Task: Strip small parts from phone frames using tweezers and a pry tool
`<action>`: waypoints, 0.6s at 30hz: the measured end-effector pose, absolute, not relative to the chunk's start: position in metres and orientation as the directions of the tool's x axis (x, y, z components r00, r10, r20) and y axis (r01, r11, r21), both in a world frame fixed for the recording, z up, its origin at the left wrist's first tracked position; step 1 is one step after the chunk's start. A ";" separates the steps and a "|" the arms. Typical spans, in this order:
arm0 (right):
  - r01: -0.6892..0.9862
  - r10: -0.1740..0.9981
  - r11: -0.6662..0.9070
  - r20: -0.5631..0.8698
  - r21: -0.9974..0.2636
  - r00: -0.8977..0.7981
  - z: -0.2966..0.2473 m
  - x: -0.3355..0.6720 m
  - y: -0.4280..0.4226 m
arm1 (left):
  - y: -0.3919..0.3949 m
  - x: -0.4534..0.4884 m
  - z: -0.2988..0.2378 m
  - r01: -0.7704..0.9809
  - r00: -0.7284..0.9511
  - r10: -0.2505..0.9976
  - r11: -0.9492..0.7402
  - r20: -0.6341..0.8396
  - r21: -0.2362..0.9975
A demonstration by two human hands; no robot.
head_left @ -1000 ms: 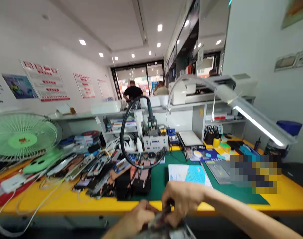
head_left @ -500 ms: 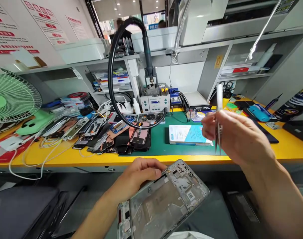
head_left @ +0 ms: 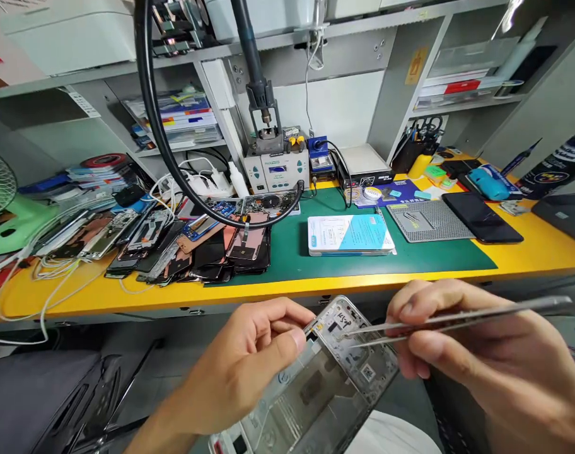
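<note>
My left hand [head_left: 254, 353] grips a silver phone frame [head_left: 311, 391] by its upper left edge, holding it tilted over my lap in front of the bench. The thumb lies on the inner face and the other fingers are behind the edge. In my right hand [head_left: 481, 353] a pair of metal tweezers [head_left: 458, 320] is pinched between thumb and fingers. The tweezer tips point left, apart from each other, over the upper part of the frame near some handwriting. Whether the tips touch the metal I cannot tell.
On the green mat [head_left: 287, 268] lie a white-and-blue box [head_left: 348, 234], a perforated metal plate [head_left: 427, 221] and a pile of phone parts [head_left: 197, 243]. A hot-air station [head_left: 275, 170] with a looped black hose stands behind. A black phone [head_left: 483, 217] lies at the right.
My right hand has come down from above the bench to the phone frame, and the tweezers have turned from upright to nearly level. The camera view has tilted down.
</note>
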State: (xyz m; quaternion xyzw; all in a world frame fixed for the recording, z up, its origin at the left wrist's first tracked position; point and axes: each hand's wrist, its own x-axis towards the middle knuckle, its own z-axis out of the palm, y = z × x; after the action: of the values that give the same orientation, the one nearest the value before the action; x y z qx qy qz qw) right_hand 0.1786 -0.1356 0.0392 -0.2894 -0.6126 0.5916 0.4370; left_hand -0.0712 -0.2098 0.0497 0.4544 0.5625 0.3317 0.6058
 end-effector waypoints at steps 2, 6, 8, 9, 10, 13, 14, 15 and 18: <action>-0.127 0.875 0.239 0.270 -0.963 -0.401 0.037 0.177 -0.143 | -0.210 -0.068 0.050 0.135 0.161 0.907 0.369 -0.388 0.920; -0.092 0.844 0.391 0.397 -0.916 -0.361 0.038 0.175 -0.146 | -0.209 -0.063 0.053 0.131 0.218 0.884 0.392 -0.413 0.910; -0.105 0.831 0.400 0.408 -0.910 -0.378 0.039 0.176 -0.144 | -0.209 -0.061 0.054 0.137 0.229 0.878 0.398 -0.420 0.907; -0.116 0.828 0.385 0.398 -0.915 -0.394 0.038 0.177 -0.143 | -0.208 -0.061 0.054 0.141 0.231 0.877 0.398 -0.422 0.906; -0.126 0.829 0.364 0.382 -0.923 -0.408 0.038 0.178 -0.142 | -0.208 -0.061 0.053 0.140 0.237 0.875 0.401 -0.423 0.906; -0.122 0.842 0.298 0.321 -0.947 -0.434 0.037 0.180 -0.137 | -0.205 -0.061 0.051 0.093 0.283 0.855 0.427 -0.435 0.899; -0.111 0.830 0.291 0.309 -0.950 -0.464 0.037 0.182 -0.134 | -0.205 -0.061 0.050 0.084 0.296 0.845 0.442 -0.446 0.893; -0.101 0.809 0.291 0.301 -0.951 -0.505 0.037 0.183 -0.131 | -0.204 -0.061 0.050 0.084 0.309 0.833 0.456 -0.458 0.886; -0.080 0.711 0.321 0.296 -0.944 -0.637 0.041 0.187 -0.123 | -0.203 -0.059 0.052 0.124 0.334 0.816 0.459 -0.472 0.880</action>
State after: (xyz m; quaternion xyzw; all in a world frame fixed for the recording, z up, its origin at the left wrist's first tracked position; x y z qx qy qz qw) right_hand 0.1874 -0.1235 0.0407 -0.2174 -0.7256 0.5405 0.3661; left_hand -0.0593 -0.2032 0.0517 0.4537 0.5178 0.2548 0.6791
